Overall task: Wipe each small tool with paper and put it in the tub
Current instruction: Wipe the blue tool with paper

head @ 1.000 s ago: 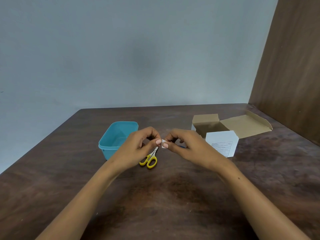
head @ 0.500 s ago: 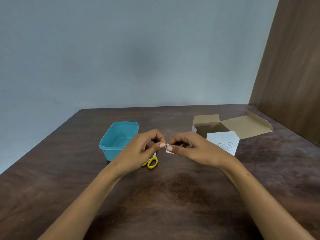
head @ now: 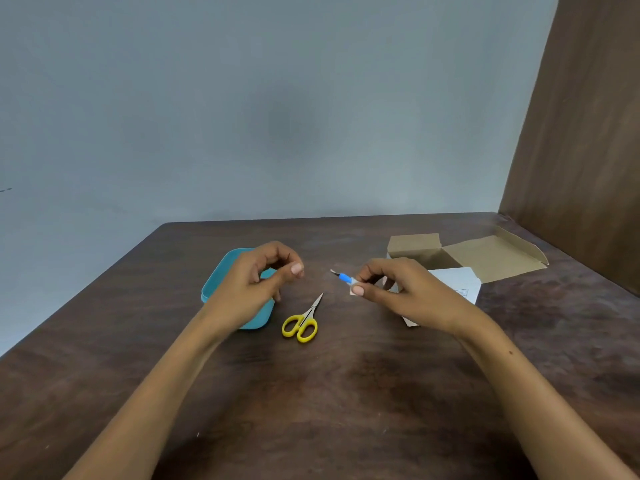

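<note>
My right hand pinches a small blue-handled tool together with a bit of white paper; the tool's thin metal tip points left. Over the right side of the teal tub hovers my left hand, fingers curled with nothing visible in them. Yellow-handled scissors lie shut on the table between my hands, blades pointing away from me.
An open brown cardboard box sits at the back right, with a white printed sheet in front of it, partly behind my right hand. A dark wooden panel stands at the table's right edge.
My hands were together at the table's middle, both on the tool and paper. They have pulled apart: the left let go and moved over the tub, the right keeps the tool and paper.
</note>
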